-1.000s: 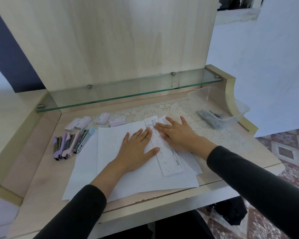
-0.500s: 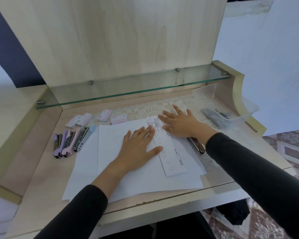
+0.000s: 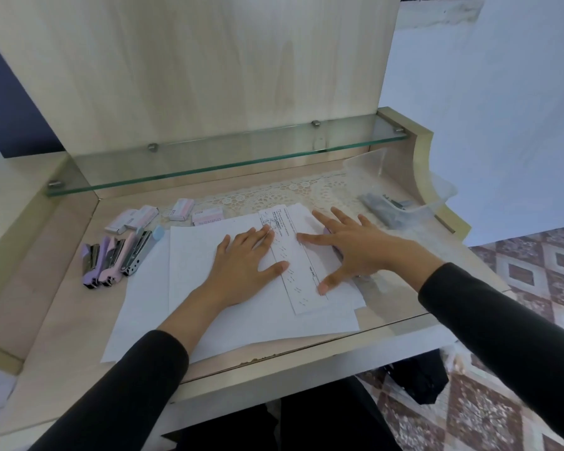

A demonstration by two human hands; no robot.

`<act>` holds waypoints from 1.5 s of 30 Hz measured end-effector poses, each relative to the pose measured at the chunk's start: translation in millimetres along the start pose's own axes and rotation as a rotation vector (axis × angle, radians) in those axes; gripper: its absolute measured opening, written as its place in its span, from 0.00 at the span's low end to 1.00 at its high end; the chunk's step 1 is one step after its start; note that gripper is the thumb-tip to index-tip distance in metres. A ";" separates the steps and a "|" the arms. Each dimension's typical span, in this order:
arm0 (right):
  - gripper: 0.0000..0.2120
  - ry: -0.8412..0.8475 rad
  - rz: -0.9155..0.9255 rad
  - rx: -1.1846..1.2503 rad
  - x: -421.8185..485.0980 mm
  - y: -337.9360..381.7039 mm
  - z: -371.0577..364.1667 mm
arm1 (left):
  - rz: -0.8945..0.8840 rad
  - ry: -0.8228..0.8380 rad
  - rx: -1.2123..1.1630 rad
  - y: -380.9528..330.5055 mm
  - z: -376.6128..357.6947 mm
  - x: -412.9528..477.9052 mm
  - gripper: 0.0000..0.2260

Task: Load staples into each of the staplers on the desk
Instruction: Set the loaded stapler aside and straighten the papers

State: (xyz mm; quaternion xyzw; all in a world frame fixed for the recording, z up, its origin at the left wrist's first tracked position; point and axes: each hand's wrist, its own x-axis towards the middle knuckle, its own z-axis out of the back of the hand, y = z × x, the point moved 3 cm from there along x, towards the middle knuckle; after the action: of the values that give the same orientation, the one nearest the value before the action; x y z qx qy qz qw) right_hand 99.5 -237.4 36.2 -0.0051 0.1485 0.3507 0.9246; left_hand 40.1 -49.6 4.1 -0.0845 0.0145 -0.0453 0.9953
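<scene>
My left hand [image 3: 245, 265] lies flat and empty on the papers [image 3: 228, 307]; my right hand [image 3: 355, 249] spreads over something half-hidden. No loading yet, I judge: next I reach for the staplers [image 3: 114, 258] near the tabletop's left edge.

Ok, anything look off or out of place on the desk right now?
Mostly tidy: three staplers lie open at the left, staple boxes behind them. One oddity: a stapler sits mostly hidden under the right hand, away from the rest. Left hand lies flat on the papers.
</scene>
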 end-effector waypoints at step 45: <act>0.18 -0.416 -0.086 0.787 24.7 -21.6 33.8 | -0.001 -0.255 -0.738 7.2 59.7 71.4 0.09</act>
State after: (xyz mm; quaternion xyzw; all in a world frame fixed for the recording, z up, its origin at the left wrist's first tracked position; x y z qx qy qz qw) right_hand 140.3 -233.8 59.6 0.4114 0.0812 0.2221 0.8803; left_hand 114.0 -39.1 60.2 -0.4418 -0.0939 -0.0267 0.8918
